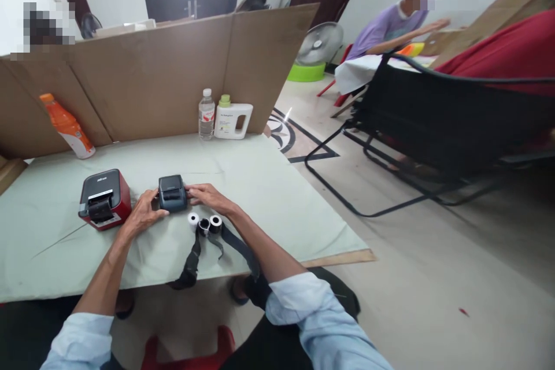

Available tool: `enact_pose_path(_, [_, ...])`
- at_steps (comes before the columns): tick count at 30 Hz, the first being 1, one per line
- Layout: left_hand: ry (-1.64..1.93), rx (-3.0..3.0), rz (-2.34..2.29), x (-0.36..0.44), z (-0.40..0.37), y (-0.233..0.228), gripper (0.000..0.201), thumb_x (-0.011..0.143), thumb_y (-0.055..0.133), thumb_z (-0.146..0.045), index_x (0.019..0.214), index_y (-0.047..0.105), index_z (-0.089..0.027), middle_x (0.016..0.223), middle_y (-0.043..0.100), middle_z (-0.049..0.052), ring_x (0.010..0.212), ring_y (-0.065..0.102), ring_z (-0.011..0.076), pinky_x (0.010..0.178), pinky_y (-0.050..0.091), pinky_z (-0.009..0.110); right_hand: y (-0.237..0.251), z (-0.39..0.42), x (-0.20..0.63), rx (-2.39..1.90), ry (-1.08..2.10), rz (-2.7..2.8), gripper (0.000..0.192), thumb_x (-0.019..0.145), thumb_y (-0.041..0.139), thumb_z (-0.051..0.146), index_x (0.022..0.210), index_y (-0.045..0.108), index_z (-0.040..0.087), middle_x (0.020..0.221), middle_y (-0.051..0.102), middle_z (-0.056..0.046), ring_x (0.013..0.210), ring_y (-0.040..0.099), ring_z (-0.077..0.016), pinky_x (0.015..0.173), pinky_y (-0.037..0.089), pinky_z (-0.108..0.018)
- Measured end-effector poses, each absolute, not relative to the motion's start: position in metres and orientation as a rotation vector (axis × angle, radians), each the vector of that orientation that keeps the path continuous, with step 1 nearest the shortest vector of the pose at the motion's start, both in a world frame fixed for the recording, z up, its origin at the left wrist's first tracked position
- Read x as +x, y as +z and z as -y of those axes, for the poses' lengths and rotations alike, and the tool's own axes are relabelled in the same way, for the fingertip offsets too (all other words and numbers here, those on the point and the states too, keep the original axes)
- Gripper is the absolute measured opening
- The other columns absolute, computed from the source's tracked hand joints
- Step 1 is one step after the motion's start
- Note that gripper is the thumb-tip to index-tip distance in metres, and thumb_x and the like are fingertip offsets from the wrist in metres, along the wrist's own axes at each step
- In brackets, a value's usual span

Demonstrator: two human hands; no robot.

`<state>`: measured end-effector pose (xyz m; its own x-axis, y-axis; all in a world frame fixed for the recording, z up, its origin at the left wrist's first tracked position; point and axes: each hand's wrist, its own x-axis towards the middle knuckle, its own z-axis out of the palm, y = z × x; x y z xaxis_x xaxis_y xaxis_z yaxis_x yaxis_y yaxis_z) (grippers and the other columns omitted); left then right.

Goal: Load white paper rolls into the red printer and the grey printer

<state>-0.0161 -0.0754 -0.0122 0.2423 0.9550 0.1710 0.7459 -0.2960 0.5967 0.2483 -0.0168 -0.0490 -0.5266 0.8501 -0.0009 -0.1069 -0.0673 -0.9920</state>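
A small dark blue-grey printer point(172, 192) stands on the pale green table cover point(269, 196). My left hand point(145, 214) grips its left side and my right hand point(208, 196) grips its right side. Just in front of the printer lie three small paper rolls point(204, 223), two white and one dark between them. A black strap point(193, 257) runs from the rolls over the table's front edge. A red and black printer point(104, 199) sits to the left of my left hand, apart from it.
An orange bottle point(67, 126) leans at the back left. A water bottle point(207, 115) and a white jug point(232, 118) stand before a cardboard screen point(156, 75). A black folding chair point(433, 127), a fan point(319, 43) and a seated person point(390, 26) are at right.
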Motion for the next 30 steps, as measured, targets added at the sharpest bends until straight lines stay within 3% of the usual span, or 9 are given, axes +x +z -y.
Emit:
enact_pose_path(6, [0.823, 1.940, -1.481, -0.023, 0.075, -0.019, 0.064, 0.078, 0.071, -0.037, 0.138, 0.063, -0.016, 0.129, 0.067, 0.014, 0.117, 0.064, 0.0310, 0.099, 0.054, 0.045, -0.056, 0.021, 0.253, -0.859, 1.553, 1.597, 0.051, 0.079, 0.078, 0.042, 0.120, 0.077, 0.013, 0.107, 0.074, -0.009, 0.085, 0.069, -0.0196, 0.083, 0.059, -0.037])
enact_pose_path(9, [0.858, 1.846, -1.466, -0.026, 0.071, -0.020, 0.057, 0.077, 0.066, -0.032, 0.131, 0.069, -0.015, 0.129, 0.069, 0.014, 0.117, 0.066, 0.0313, 0.095, 0.056, 0.043, -0.055, 0.023, 0.254, -0.857, 1.434, 1.699, 0.051, 0.078, 0.076, 0.043, 0.119, 0.077, 0.013, 0.106, 0.072, -0.008, 0.082, 0.064, -0.0174, 0.079, 0.055, -0.033])
enact_pose_path(16, [0.868, 1.676, -1.600, -0.017, 0.050, -0.018, 0.045, 0.078, 0.058, -0.036, 0.111, 0.077, -0.012, 0.097, 0.075, 0.009, 0.081, 0.067, 0.0235, 0.067, 0.056, 0.033, -0.057, 0.019, 0.251, -0.826, 1.414, 1.711, 0.052, 0.071, 0.081, 0.043, 0.111, 0.077, 0.010, 0.097, 0.070, -0.007, 0.087, 0.064, -0.0196, 0.081, 0.052, -0.033])
enact_pose_path(21, [0.834, 1.574, -1.673, -0.008, 0.038, -0.015, 0.038, 0.081, 0.054, -0.031, 0.104, 0.078, -0.012, 0.074, 0.070, 0.003, 0.069, 0.063, 0.0187, 0.055, 0.049, 0.024, -0.064, 0.016, 0.247, -0.858, 1.440, 1.654, 0.055, 0.065, 0.087, 0.041, 0.109, 0.076, 0.011, 0.086, 0.070, -0.003, 0.080, 0.064, -0.0183, 0.077, 0.052, -0.032])
enact_pose_path(26, [0.844, 1.430, -1.817, -0.007, 0.031, -0.017, 0.034, 0.083, 0.055, -0.023, 0.105, 0.076, -0.010, 0.066, 0.064, 0.001, 0.059, 0.061, 0.0161, 0.045, 0.042, 0.021, -0.067, 0.016, 0.245, -0.903, 1.442, 1.627, 0.056, 0.064, 0.088, 0.040, 0.110, 0.075, 0.012, 0.077, 0.069, 0.000, 0.072, 0.064, -0.0169, 0.074, 0.052, -0.031])
enact_pose_path(30, [0.855, 1.400, -1.810, -0.008, 0.024, -0.020, 0.030, 0.083, 0.060, -0.022, 0.105, 0.074, -0.008, 0.060, 0.061, -0.001, 0.049, 0.057, 0.0131, 0.042, 0.039, 0.020, -0.069, 0.016, 0.244, -0.898, 1.414, 1.647, 0.059, 0.065, 0.089, 0.039, 0.116, 0.075, 0.013, 0.082, 0.070, -0.001, 0.075, 0.065, -0.0177, 0.075, 0.053, -0.032])
